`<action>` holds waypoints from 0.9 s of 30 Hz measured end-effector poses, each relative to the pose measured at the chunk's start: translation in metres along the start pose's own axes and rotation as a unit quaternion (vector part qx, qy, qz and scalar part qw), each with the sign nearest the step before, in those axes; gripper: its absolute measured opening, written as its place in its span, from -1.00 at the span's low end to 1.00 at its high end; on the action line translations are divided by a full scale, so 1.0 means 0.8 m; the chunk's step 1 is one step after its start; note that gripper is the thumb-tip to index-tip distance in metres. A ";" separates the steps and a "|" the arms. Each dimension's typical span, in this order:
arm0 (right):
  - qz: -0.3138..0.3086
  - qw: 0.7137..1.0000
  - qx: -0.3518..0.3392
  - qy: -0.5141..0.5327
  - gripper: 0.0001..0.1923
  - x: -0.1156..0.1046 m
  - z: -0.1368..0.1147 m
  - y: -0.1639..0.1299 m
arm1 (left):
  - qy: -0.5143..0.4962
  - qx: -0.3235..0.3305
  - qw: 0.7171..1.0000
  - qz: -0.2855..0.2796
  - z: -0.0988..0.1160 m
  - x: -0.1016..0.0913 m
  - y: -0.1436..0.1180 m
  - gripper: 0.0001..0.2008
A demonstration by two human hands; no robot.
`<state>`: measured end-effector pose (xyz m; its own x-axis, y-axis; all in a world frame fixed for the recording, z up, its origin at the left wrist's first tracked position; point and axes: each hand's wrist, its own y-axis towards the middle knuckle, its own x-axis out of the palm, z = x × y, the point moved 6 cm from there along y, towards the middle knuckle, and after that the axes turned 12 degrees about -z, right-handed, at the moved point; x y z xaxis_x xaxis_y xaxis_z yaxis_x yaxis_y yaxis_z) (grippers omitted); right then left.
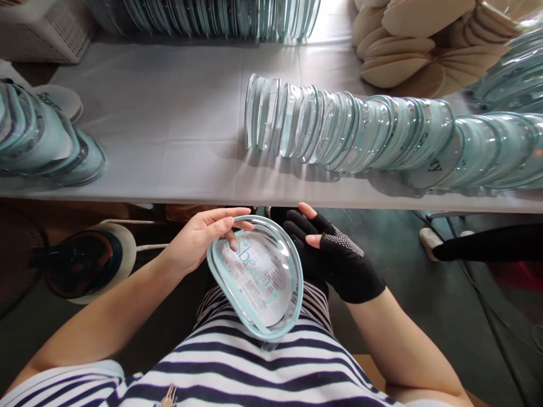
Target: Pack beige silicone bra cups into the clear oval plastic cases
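A clear half-round plastic pouch (271, 265) with pale blue piping hangs tilted in front of my striped shirt. It bears light blue lettering, and a white printed sheet shows through it. My left hand (212, 234), bare, grips the pouch by its upper left edge, thumb and fingers around the rim. On the other side, my right hand (328, 249) wears a black glove with bare thumb and index tips. Its fingers are apart, beside the pouch's right edge, and nothing shows in them.
A long row of similar pouches (348, 133) lies on the grey-covered table (169, 124), with a stack (51, 141) at left. Beige pads (407, 51) and a white basket (51, 31) sit farther back. Below are a fan (85, 263) and another person's leg (487, 243).
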<state>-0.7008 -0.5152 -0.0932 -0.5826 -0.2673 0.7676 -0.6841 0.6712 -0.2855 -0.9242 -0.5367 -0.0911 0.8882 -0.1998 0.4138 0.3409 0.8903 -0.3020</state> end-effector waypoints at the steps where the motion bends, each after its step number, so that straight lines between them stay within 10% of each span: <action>1: 0.009 1.000 0.000 0.003 -0.42 -0.002 0.001 0.000 | -0.003 -0.002 1.000 -0.001 -0.002 0.000 0.000 -0.61; 8: 0.069 0.997 -0.031 0.031 -0.77 -0.020 -0.002 0.007 | 0.006 -0.006 1.000 -0.003 -0.008 0.004 -0.003 -0.61; 11: 0.069 0.982 -0.098 -0.148 -0.78 -0.015 -0.021 -0.003 | 0.002 -0.007 1.000 -0.008 -0.008 0.006 -0.004 -0.62; 15: -0.080 0.808 -0.194 -0.550 -0.45 0.038 -0.030 -0.022 | -0.016 -0.020 0.999 -0.030 -0.007 0.011 -0.005 -0.59; 19: -0.234 0.615 -0.203 -0.725 -0.25 0.075 0.008 -0.025 | -0.061 -0.093 0.987 -0.113 -0.015 0.031 -0.005 -0.46; 27: -0.296 0.560 -0.228 -0.739 -0.25 0.083 0.027 -0.018 | -0.121 -0.101 0.980 -0.120 -0.027 0.042 -0.004 -0.30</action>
<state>-0.7387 -0.5576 -0.0503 -0.2700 -0.5910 -0.7602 -0.9627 0.1783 0.2034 -0.8884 -0.5552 -0.0946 0.6841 -0.2684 0.6782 0.6070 0.7250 -0.3253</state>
